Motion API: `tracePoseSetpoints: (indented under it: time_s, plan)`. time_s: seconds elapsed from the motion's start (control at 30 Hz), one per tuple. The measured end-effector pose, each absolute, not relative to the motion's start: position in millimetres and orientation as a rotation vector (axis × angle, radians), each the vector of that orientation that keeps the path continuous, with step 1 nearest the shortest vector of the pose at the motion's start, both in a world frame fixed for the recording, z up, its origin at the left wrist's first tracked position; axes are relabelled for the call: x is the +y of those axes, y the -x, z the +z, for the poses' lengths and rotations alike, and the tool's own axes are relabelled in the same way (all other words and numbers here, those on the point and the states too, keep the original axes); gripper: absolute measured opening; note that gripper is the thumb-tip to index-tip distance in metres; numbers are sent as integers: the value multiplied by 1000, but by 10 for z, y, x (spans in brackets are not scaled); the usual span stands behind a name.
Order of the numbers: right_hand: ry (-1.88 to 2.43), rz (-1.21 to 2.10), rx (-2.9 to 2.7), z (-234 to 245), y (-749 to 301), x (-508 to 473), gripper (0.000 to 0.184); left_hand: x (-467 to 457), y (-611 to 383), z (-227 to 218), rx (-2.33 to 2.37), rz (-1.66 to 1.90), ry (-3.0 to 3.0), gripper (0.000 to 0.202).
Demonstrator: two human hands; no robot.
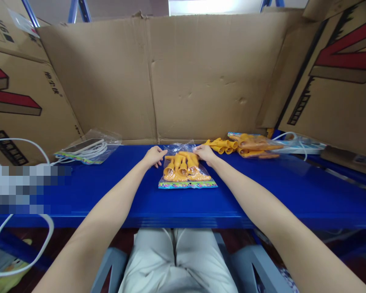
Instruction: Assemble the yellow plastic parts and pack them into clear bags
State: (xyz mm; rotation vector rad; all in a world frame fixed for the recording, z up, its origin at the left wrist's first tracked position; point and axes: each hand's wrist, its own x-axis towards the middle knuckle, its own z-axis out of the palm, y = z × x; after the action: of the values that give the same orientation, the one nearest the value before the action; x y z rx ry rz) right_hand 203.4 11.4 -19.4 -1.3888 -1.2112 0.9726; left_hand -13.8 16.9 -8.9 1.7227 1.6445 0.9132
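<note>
A clear plastic bag (187, 178) of orange, horn-shaped plastic pieces (183, 165) lies flat on the blue table in front of me. Its colourful printed strip faces my body. At the far left corner my left hand (155, 156) is closed, thumb and fingers pinching the film. My right hand (205, 154) pinches the far right corner, its fingertips partly hidden. Just beyond that hand, loose orange horn-shaped pieces (221, 145) lie in a small heap. Beside them rests another filled bag (256, 146) of orange pieces.
Cardboard panels (207, 77) wall off the back and sides of the blue table (110, 195). On the left lies a bag (90, 151) with a white cable and a flat dark-faced item. A white cable (50, 228) loops over the front left edge. A white power strip (305, 145) sits far right.
</note>
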Motion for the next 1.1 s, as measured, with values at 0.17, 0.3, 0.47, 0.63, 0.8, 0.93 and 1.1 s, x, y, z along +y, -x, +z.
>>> tracePoseSetpoints:
  time_s: [0.17,0.3,0.47,0.63,0.8,0.93,1.1]
  plan:
    - [1344,1051,-1178,-214,-1977,106,17,380,221,-254,1719,1113,-1952,25]
    - [1339,1094,-1135,-207,-1973,101,19,405,233,-260,1711,1195,-1751,18]
    - [1329,1223,-1119,-180,-2028,99,21,354,206,-198,1436,1242,-1357,17]
    - [1233,1345,-1194,-171,-2099,106,18,321,232,-177,1254,1232,-1228,23]
    - [1171,1411,-1224,-169,-2203,113,21,322,286,-149,1273,1187,-1223,23]
    - [1176,1402,-1258,-153,-2245,104,23,349,283,-166,1312,1166,-1313,15]
    - [1225,1307,-1350,-113,-2217,55,30,421,297,-234,1395,1177,-1715,14]
